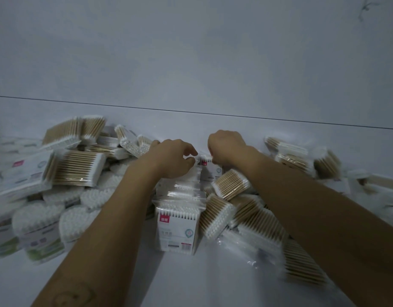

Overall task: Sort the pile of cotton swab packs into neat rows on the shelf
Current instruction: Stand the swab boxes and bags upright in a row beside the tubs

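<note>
Pinching swab pack [206, 162] with left hand [171, 158] and right hand [226, 147] | white shelf [191, 275] (dimly lit) | bare wall [191, 52] behind

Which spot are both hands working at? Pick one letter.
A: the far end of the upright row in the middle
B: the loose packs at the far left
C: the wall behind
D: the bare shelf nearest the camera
A: the left hand and right hand meet on a red-labelled pack at the far end of the upright row, their fingers pinching its top edge.
</note>
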`<state>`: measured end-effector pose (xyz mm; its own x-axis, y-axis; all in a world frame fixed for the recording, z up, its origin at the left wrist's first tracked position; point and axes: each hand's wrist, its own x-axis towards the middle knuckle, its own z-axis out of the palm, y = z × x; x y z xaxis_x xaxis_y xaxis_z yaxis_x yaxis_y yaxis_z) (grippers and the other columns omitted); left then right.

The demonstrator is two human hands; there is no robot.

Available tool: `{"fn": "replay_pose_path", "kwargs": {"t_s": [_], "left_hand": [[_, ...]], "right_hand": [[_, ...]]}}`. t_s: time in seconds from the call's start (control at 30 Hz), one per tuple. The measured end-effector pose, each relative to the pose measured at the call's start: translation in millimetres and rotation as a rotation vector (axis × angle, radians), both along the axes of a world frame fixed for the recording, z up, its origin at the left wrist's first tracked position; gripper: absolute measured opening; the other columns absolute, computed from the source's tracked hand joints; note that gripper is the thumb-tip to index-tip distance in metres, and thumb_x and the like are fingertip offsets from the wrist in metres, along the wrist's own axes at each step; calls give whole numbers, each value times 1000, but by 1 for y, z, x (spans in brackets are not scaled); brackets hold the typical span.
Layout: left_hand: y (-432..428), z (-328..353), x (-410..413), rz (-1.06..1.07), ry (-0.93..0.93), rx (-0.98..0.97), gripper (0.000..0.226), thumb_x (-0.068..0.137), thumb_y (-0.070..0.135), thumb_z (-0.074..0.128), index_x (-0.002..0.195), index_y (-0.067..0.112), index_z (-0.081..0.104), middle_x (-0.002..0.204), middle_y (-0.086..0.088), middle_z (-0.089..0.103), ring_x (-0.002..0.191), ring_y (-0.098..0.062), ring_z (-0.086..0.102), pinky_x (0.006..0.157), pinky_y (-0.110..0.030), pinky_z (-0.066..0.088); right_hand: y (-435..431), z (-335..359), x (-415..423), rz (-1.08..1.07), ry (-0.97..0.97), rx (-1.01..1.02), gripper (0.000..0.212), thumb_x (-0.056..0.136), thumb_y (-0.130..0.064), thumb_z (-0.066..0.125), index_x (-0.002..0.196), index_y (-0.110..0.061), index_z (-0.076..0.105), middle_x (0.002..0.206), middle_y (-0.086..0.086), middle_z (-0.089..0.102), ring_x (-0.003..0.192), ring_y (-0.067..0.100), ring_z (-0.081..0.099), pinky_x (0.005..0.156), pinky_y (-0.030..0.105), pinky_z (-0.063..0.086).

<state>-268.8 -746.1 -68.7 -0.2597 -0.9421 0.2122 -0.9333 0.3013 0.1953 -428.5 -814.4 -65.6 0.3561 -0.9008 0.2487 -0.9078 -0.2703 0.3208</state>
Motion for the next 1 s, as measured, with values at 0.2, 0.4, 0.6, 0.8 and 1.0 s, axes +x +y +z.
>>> {"fn": "replay_pose_path", "kwargs": {"t_s": [0.2,0.4,0.6,0.8,1.0], "left_hand": [[4,3,-5,-56,39,-34,36,99,38,47,134,31,54,136,7,56,124,-18,50,110,-46,33],[4,3,-10,-97,71,-61,31,99,32,50,129,30,57,133,7,57,123,-16,51,108,-42,35],[2,0,-10,-126,102,-83,29,98,30,51,125,29,60,128,8,61,117,-15,55,105,-42,39],[2,0,-14,-237,335,-126,37,97,32,55,133,25,52,122,10,61,109,-7,56,84,-20,40],[4,8,-14,-195,552,-208,18,93,31,62,105,18,57,96,10,69,85,0,63,67,-18,46]], "right_hand": [[31,44,-17,45,-130,167,35,72,-36,83,103,-23,71,101,-5,67,91,15,60,77,31,49],[65,41,-17,-28,356,623,84,65,-44,86,139,-35,47,133,-5,48,122,20,46,99,37,41],[67,50,-30,21,216,467,58,73,-30,78,127,-35,58,121,-7,55,106,17,52,96,40,47],[70,95,-62,54,-318,416,35,91,-42,55,98,-14,73,98,6,69,87,24,66,76,34,54],[68,92,-53,127,-783,368,59,96,-61,38,91,-12,71,82,4,69,67,16,62,58,26,49]]}}
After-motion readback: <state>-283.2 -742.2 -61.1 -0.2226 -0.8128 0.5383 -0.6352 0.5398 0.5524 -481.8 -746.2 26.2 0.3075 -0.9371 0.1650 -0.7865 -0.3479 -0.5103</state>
